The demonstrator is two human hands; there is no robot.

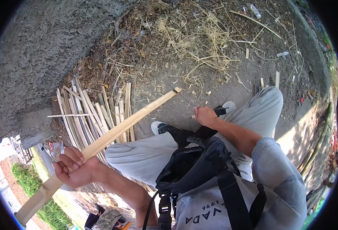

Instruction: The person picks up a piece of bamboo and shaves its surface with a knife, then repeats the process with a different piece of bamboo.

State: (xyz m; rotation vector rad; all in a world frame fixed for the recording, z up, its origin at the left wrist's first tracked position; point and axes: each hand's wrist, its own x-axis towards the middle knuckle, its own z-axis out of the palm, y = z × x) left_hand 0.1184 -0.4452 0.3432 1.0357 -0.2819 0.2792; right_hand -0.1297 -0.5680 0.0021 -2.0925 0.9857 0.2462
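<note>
My left hand (75,166) is wrapped round a long split bamboo strip (126,124), near its lower-left part. The strip slants up across my lap, and its far end shows a small notched or lifted piece at the tip. My right hand (206,116) is closed in a fist above my right shin, a little to the right of that tip. It grips what looks like a knife; a pale bit of handle shows at the fist, and a thin dark line reaches toward the strip's tip. Most of this tool is hidden by my fingers.
Several cut bamboo strips (82,109) lie in a pile left of my legs, beside a rough wall (50,50). Curly shavings (199,38) cover the ground ahead. A black waist bag (192,165) sits on my lap. A plastic bottle (255,11) lies far off.
</note>
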